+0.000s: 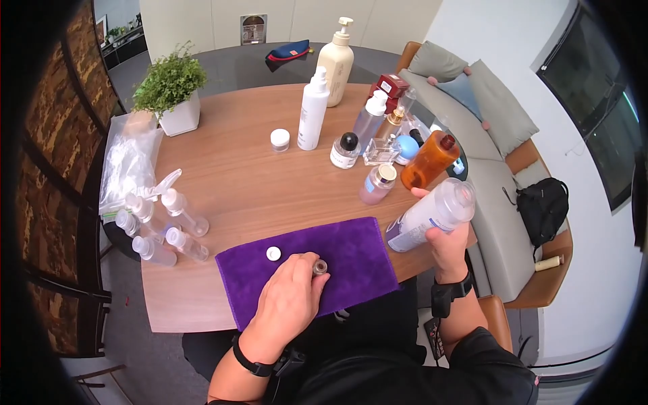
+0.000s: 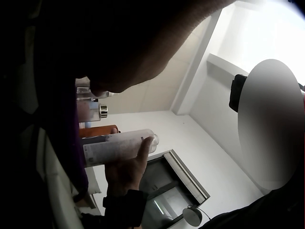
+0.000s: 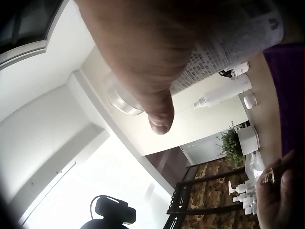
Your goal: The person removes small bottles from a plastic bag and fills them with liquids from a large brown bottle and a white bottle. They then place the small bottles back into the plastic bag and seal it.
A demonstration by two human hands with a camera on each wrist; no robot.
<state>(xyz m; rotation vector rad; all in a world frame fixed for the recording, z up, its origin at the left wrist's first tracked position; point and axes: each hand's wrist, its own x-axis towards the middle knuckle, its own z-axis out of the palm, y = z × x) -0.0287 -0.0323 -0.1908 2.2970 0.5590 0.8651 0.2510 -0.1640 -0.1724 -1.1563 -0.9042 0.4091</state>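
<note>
On a purple cloth (image 1: pixel 354 253) at the table's front edge, my left hand (image 1: pixel 289 297) holds a small clear bottle, its uncapped neck (image 1: pixel 320 267) showing between thumb and fingers. Most of that bottle is hidden by the hand. A small white cap (image 1: pixel 273 254) lies on the cloth, just beyond the left hand. My right hand (image 1: pixel 450 251) grips a large clear bottle (image 1: pixel 422 223) with a printed label, near its transparent top. It stands at the cloth's right end. In the left wrist view, the right thumb lies along the upper part of the large bottle (image 2: pixel 116 148).
Several small empty bottles (image 1: pixel 154 251) stand at the left beside a plastic bag (image 1: pixel 128 162) and a potted plant (image 1: pixel 181 111). A white jar (image 1: pixel 280 140), a white spray bottle (image 1: pixel 312 115), a cream pump bottle (image 1: pixel 335 67) and an amber bottle (image 1: pixel 427 162) stand farther back.
</note>
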